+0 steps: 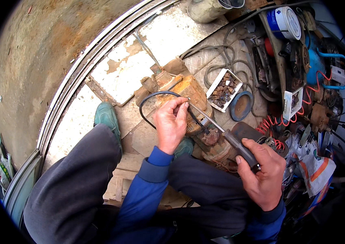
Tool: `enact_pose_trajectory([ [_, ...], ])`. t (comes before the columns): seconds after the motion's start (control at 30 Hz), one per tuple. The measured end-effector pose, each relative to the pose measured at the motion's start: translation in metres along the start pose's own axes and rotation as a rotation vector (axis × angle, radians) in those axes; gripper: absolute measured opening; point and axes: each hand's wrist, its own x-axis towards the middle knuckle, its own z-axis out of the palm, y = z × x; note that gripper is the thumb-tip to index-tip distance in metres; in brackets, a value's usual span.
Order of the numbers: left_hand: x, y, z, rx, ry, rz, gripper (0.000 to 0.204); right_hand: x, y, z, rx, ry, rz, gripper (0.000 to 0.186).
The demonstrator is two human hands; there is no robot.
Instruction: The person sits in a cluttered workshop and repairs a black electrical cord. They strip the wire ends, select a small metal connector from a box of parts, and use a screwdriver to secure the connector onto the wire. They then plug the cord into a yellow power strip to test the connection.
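Left hand (170, 124) over the rusty machine (189, 87), grip pinched closed, contents unclear, right hand's (264, 173) grip closed around a screwdriver (232, 140), white box (216, 105) beside the machine.

A screwdriver (225, 133) — dark handle, thin metal rod — slants over a rusty orange machine (189, 86); a black cable (142, 106) curves nearby.

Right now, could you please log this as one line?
left hand: at screwdriver tip; right hand: gripping screwdriver handle; white box: small parts inside
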Motion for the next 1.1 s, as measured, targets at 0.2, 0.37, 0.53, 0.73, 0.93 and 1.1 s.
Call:
enact_pose_trajectory([
  [0.2,0.003,0.002,0.003,0.001,0.031,-0.008,0.009,0.005,-0.001,0.000,0.030,0.011,0.011,0.035],
  [0.37,0.007,0.007,0.002,0.123,0.039,0.080,0.009,0.010,-0.001,0.000,0.018,0.010,0.009,0.034],
  [0.53,0.009,0.010,0.000,0.278,0.064,0.110,0.010,0.015,-0.004,-0.003,0.002,-0.030,0.022,0.034],
  [0.73,0.012,0.008,0.000,0.182,0.068,0.087,0.012,0.015,-0.008,-0.004,-0.054,-0.083,0.086,0.034],
  [0.93,0.013,0.000,-0.008,0.214,-0.011,0.155,0.017,0.019,-0.006,-0.001,-0.077,-0.056,0.003,0.034],
  [1.1,0.013,0.003,-0.010,0.209,-0.037,0.144,0.021,0.021,-0.013,-0.003,-0.121,-0.077,0.009,0.035],
])
